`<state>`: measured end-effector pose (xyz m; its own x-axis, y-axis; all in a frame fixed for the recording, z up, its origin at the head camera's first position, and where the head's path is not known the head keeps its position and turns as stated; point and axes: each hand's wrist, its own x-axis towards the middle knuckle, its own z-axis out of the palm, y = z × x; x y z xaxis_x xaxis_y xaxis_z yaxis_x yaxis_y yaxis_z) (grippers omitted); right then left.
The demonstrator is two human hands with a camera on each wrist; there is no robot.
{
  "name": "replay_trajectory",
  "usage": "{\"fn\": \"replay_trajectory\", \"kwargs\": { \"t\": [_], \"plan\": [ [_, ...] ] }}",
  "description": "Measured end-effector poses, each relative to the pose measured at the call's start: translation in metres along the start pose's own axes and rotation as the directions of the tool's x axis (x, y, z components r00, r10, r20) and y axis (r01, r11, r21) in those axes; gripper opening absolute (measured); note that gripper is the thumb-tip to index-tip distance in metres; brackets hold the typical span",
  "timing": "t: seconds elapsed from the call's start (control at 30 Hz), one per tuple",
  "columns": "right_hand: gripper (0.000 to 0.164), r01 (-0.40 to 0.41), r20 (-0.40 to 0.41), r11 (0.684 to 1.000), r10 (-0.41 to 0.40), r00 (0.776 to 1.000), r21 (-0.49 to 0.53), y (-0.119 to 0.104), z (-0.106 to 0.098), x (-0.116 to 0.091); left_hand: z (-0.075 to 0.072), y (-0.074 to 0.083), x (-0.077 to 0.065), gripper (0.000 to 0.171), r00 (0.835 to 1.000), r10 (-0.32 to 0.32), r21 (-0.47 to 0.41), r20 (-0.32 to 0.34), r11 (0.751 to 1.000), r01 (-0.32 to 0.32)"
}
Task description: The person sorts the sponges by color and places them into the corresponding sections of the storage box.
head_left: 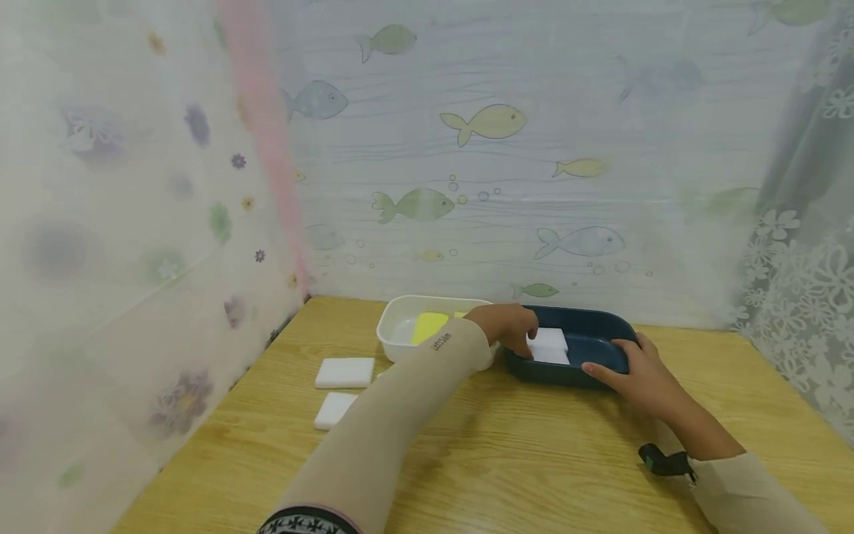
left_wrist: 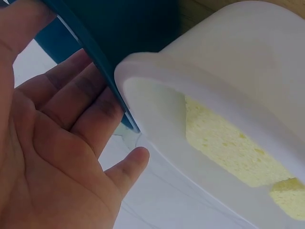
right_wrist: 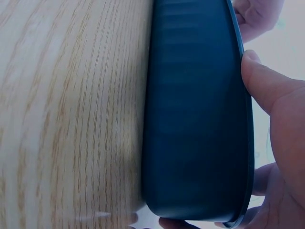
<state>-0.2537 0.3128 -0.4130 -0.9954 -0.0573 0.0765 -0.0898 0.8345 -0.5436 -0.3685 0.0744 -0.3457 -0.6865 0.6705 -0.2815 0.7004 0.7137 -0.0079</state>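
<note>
My left hand [head_left: 503, 326] reaches over the left end of a dark blue tray [head_left: 560, 374], beside two white sponge-like blocks [head_left: 547, 339] inside it. In the left wrist view the palm of my left hand [left_wrist: 62, 129] faces the camera; its fingertips pass behind the rim, so whether they pinch anything is hidden. The right hand [head_left: 634, 374] grips the tray's right end, thumb on the near rim. Along the tray's outer wall [right_wrist: 195, 119], the right wrist view shows that thumb and fingers curled round the end.
A white tray [head_left: 394, 348] with yellow sponges [head_left: 430, 325] stands close on the left. Two more white blocks [head_left: 344, 372] lie on the wooden table [head_left: 507, 452], one partly behind the left sleeve [head_left: 400, 400]. A patterned curtain [head_left: 467, 185] hangs behind.
</note>
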Motion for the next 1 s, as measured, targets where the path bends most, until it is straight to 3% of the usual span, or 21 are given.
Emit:
{"fn": "replay_trajectory", "kwargs": {
  "t": [0.5, 0.73, 1.0],
  "plan": [
    [0.106, 0.000, 0.001, 1.000, 0.000, 1.000, -0.016, 0.0029, 0.0016, 0.0035, 0.0011, 0.0014, -0.0002, 0.029, 0.999, -0.042, -0.050, 0.032, 0.998, 0.044],
    [0.106, 0.001, 0.002, 1.000, -0.001, 1.000, -0.011, 0.0032, 0.0021, 0.0037, 0.0012, 0.0058, 0.0007, 0.039, 0.988, -0.102, -0.076, 0.116, 0.991, 0.111],
    [0.105, 0.003, -0.007, 1.000, -0.003, 1.000, -0.015, 0.0015, 0.0025, 0.0032, -0.0003, 0.0086, -0.0032, 0.046, 0.980, -0.129, -0.088, 0.153, 0.986, 0.144]
  ]
}}
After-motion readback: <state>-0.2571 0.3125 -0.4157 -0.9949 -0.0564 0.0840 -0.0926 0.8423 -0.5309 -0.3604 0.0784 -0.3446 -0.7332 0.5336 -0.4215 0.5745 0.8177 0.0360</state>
